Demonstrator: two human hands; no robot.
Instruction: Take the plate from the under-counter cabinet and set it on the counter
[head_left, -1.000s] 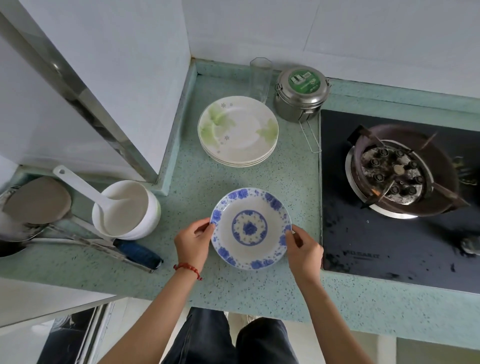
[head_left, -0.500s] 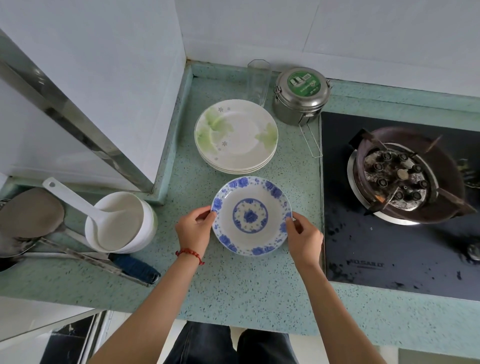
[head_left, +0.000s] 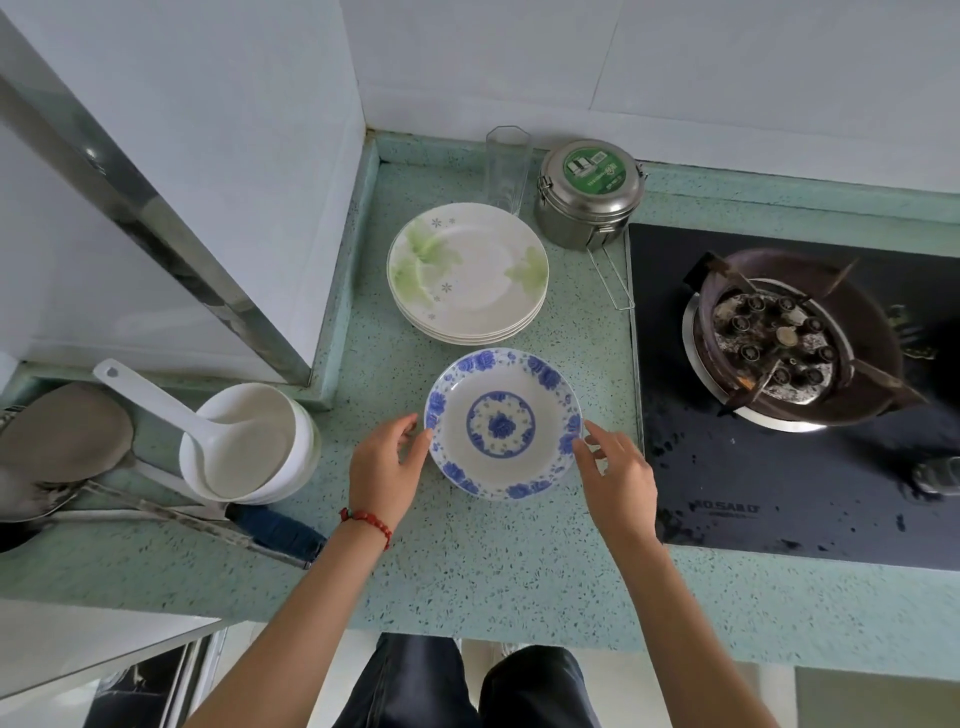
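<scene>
A white plate with blue flower print (head_left: 503, 423) lies flat on the green speckled counter (head_left: 467, 561), just in front of a stack of green-leaf plates (head_left: 467, 273). My left hand (head_left: 384, 467) is at the plate's left rim and my right hand (head_left: 618, 475) at its right rim. The fingers of both hands are spread, with only the fingertips at the edge and no grip on the plate. A red bead bracelet is on my left wrist.
White bowls with a ladle (head_left: 249, 441) and metal utensils (head_left: 62, 447) sit at the left. A clear glass (head_left: 506, 166) and a steel lidded tin (head_left: 589, 192) stand at the back. The black gas hob (head_left: 795, 395) is at the right, and a cabinet opening (head_left: 130, 691) at the lower left.
The plate went forward toward the plate stack and now rests on the counter. My fingers, closed over both rims before, have loosened and spread off them.
</scene>
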